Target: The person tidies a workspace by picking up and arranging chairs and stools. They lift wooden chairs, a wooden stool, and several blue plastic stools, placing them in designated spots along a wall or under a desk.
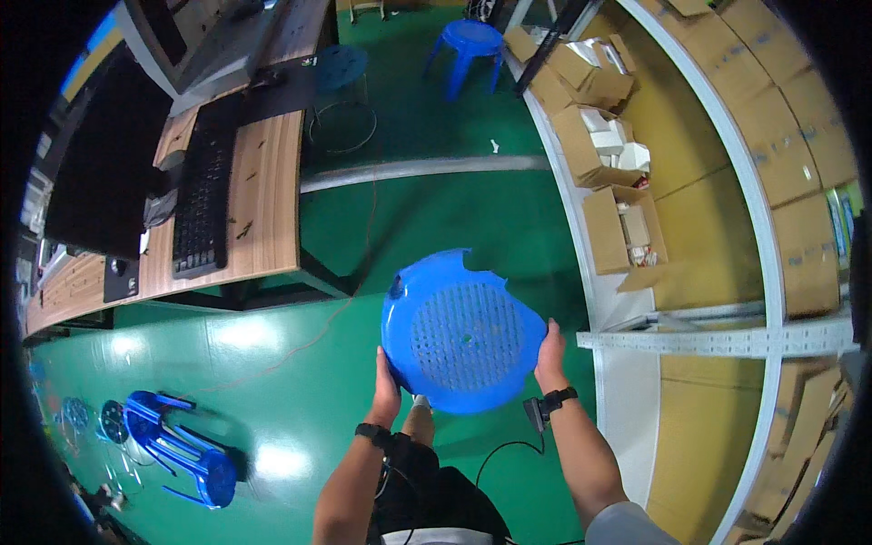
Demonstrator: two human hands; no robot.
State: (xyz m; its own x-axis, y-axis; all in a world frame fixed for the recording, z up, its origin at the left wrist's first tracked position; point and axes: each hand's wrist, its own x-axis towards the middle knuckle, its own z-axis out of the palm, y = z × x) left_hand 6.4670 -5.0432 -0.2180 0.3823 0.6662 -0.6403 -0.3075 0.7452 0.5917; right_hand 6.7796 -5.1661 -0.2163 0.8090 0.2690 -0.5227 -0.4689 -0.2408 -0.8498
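Observation:
Between my two hands is a blue plastic stool seat (468, 341), round, with a textured grid on top and a small hole in the middle. Its far rim is jagged, with a notch as if a piece had broken off. No legs show; anything underneath is hidden. My left hand (388, 386) grips its near left edge, and my right hand (550, 352) grips the right edge. Most of the fingers are hidden behind the rim. Both wrists wear black bands, the right one with a small device and cable.
A wooden desk (272, 204) with a keyboard (202, 195) and monitor (109, 150) is on the left. Shelving with open cardboard boxes (618, 227) lines the right. Blue stools (472, 36) stand far off; others (186, 450) lie lower left. A cable trunking (427, 168) crosses the green floor.

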